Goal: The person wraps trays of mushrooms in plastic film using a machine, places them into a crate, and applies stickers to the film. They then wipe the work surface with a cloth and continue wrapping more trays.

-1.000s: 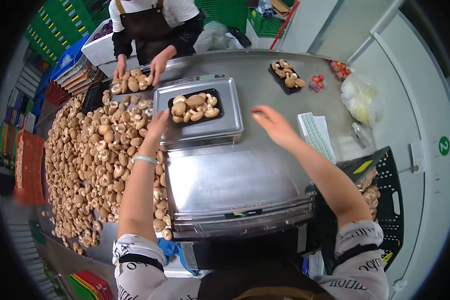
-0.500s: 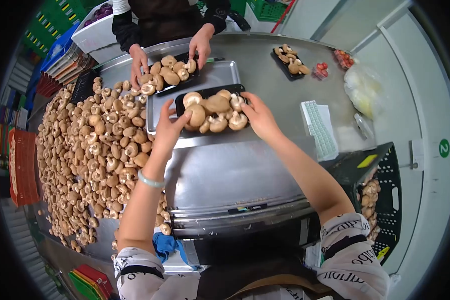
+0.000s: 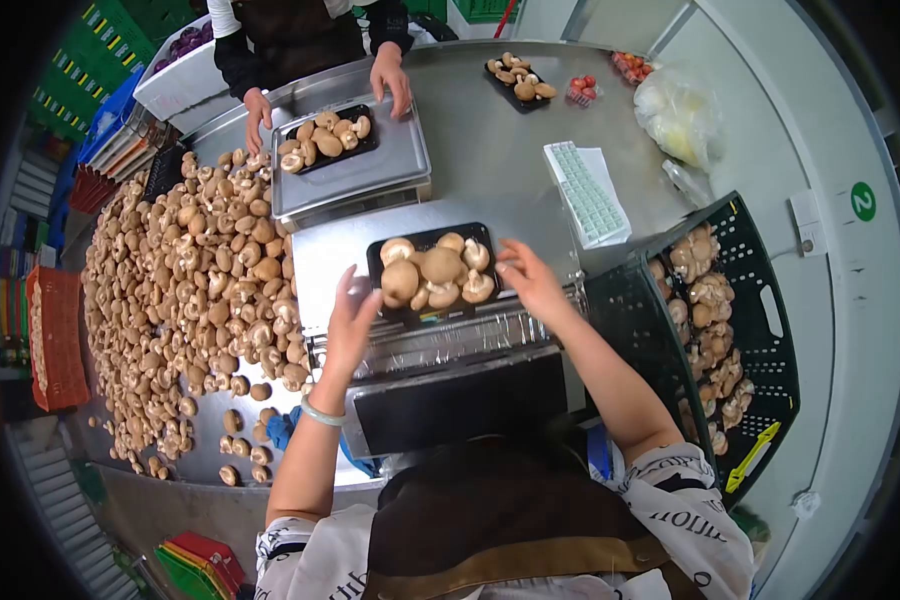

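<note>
While loose mushrooms (image 3: 190,270) lie heaped on the left of the counter (image 3: 490,170), the left hand (image 3: 350,318) stands open, fingers spread, just at the left end of a black tray of mushrooms (image 3: 432,270) that sits flat on the steel ledge (image 3: 335,250) in front of the person. The right hand (image 3: 532,282), likewise unclenched, touches the tray's right end, so the pair seems to steady it level rather than clamp it; a black crate (image 3: 760,300) leans further right.

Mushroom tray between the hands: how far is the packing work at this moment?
Done: this tray of mushrooms is full; another filled tray stands far back. In hand: left hand and right hand flank the full tray on the steel machine. Left: the co-worker's tray on the scale and a large loose pile.
</note>
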Action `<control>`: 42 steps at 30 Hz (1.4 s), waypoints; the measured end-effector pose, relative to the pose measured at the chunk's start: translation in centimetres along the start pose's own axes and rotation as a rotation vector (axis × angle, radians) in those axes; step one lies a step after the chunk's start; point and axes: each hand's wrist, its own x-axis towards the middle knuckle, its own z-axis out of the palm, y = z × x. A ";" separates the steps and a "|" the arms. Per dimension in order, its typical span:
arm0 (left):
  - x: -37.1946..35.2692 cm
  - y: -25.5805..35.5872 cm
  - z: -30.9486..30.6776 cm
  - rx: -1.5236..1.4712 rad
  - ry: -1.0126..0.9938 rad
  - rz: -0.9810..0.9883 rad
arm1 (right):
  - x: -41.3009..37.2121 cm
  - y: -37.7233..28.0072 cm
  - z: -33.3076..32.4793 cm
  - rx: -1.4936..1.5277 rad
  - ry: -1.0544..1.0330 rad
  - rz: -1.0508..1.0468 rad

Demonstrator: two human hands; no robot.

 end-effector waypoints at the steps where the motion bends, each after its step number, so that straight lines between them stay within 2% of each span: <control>1: -1.1 0.5 -1.4 0.039 0.023 -0.081 | -1.6 -1.8 -0.7 -0.149 0.092 -0.030; 3: -3.3 1.7 -4.3 0.481 0.215 0.051 | -4.5 -1.5 -3.3 -0.497 0.217 -0.220; 4: -4.4 1.2 -5.4 0.403 0.293 -0.019 | -5.8 -1.2 -4.2 -0.672 0.281 -0.317; 7: -7.1 -1.5 -6.0 0.705 0.356 0.135 | -9.1 -0.3 -4.0 -0.927 0.393 -0.200; 8: -7.7 -2.1 -4.9 0.796 0.351 0.191 | -9.3 0.0 -3.5 -0.945 0.358 -0.160; 10: -7.9 -2.7 -1.9 0.885 0.324 0.180 | -8.8 1.3 -1.7 -0.981 0.297 -0.082; 12: -7.2 -2.9 -0.3 0.802 0.261 0.158 | -7.7 3.2 -0.6 -0.789 0.285 -0.211; 14: -6.2 -2.6 -1.4 0.556 0.069 -0.011 | -7.2 4.1 -1.3 -0.623 0.166 -0.222; 16: -5.5 -1.9 -5.0 0.017 -0.212 -0.228 | -7.8 1.2 -4.4 -0.125 -0.177 0.106; 17: -5.3 0.5 -6.6 -0.046 -0.329 -0.242 | -8.4 -1.1 -5.4 0.206 -0.224 0.121; 18: -5.4 3.5 -8.1 -0.109 -0.446 -0.258 | -8.5 -1.6 -6.7 0.281 -0.233 0.134; 20: -4.6 8.0 -9.7 -0.346 -0.535 -0.255 | -8.7 -5.5 -7.3 0.657 -0.264 0.067; 22: -1.9 9.7 -10.5 -0.648 -0.616 -0.062 | -6.7 -8.3 -7.3 0.924 -0.343 -0.196; 23: -0.9 10.7 -9.6 -0.793 -0.446 0.001 | -4.7 -8.2 -7.1 1.058 -0.319 -0.298; 24: 0.2 12.1 -7.7 -0.930 -0.271 0.069 | -3.1 -9.7 -6.1 1.013 -0.133 -0.291; 25: 2.4 12.3 -5.8 -0.883 -0.194 0.144 | -1.2 -11.3 -4.7 0.963 0.051 -0.287; 27: 7.4 8.9 -2.7 -0.701 -0.079 0.268 | 4.5 -9.4 -2.5 0.599 0.106 -0.390; 28: 9.5 6.0 -1.4 -0.569 -0.040 0.315 | 6.6 -7.6 -1.5 0.351 0.137 -0.366; 29: 10.5 4.1 -0.5 -0.273 -0.015 0.305 | 8.4 -5.9 -0.7 0.103 0.169 -0.339; 30: 11.0 2.5 0.3 0.023 0.009 0.285 | 9.3 -4.3 0.0 -0.067 0.102 -0.266; 32: 10.4 0.2 1.5 0.283 -0.092 0.194 | 10.5 -2.1 0.8 -0.402 -0.040 -0.112; 33: 10.3 -0.4 1.5 0.360 -0.081 0.183 | 10.4 -2.2 0.9 -0.414 -0.090 -0.106; 36: 9.5 0.4 1.1 0.043 -0.208 -0.016 | 8.8 -3.1 0.9 -0.384 -0.231 -0.086; 37: 8.5 2.6 0.9 -0.164 -0.259 -0.094 | 8.4 -3.1 0.6 -0.331 -0.270 -0.085; 38: 8.1 2.8 0.4 -0.026 -0.334 -0.180 | 8.1 -3.2 0.1 -0.278 -0.309 -0.086; 39: 7.6 2.8 -0.3 0.113 -0.407 -0.266 | 7.7 -3.5 -0.7 -0.249 -0.467 0.040; 40: 7.0 2.7 -0.8 0.254 -0.481 -0.349 | 7.1 -3.1 -0.7 -0.261 -0.404 -0.022; 42: 4.7 0.9 -0.4 0.234 -0.345 -0.056 | 4.4 -1.4 0.0 -0.285 -0.272 -0.144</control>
